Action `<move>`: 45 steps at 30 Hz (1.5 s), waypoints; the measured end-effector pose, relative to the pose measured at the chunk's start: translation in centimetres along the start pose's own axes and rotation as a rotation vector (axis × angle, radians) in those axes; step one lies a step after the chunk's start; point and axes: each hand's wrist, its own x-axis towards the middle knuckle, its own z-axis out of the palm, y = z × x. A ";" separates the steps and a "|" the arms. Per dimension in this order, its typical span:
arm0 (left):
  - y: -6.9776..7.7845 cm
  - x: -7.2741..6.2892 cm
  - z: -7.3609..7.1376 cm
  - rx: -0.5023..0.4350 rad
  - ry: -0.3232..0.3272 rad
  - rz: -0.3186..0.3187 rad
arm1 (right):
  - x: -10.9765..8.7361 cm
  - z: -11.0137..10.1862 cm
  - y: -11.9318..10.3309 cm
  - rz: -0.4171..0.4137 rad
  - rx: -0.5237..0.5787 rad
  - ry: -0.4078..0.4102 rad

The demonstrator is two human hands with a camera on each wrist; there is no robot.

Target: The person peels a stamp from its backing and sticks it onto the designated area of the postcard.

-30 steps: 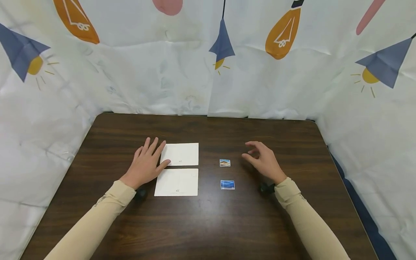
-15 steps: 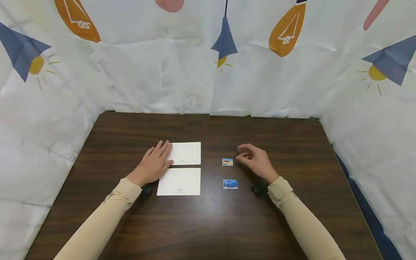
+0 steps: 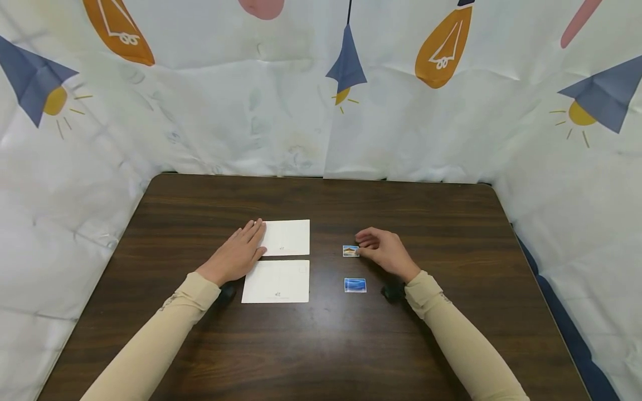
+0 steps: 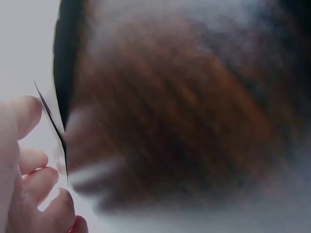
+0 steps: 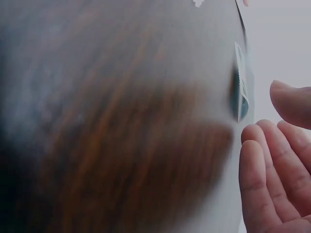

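Two white cards (image 3: 278,278) lie mid-frame, the left hand (image 3: 233,254) resting straight-fingered on the upper one. Right of centre, the right hand (image 3: 387,252), part-open and holding nothing, is beside the upper stamp (image 3: 349,251).

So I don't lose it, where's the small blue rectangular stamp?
In the head view, the blue stamp lies right of the lower white rectangular card, below the multicoloured stamp.

Dark brown wood-grain table (image 3: 321,356), rounded far corners | creased white sheet backdrop (image 3: 225,128) behind and along both sides | its prints: three blue-grey cone lamps (image 3: 346,58), two orange light bulbs (image 3: 426,64), two pink shapes (image 3: 262,8) | navy strip (image 3: 567,331) beyond table's right edge
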 end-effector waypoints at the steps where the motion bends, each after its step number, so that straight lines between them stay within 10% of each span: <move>1: 0.0 0.0 0.0 0.005 0.002 0.003 | 0.1 0.1 -0.1 -0.003 -0.005 -0.008; 22: 0.3 0.2 -0.2 0.077 -0.031 0.016 | 0.8 1.1 -0.7 -0.043 -0.200 -0.097; 45: 0.4 -0.1 -0.3 0.066 -0.012 0.013 | 1.0 0.8 -1.0 -0.003 -0.155 -0.110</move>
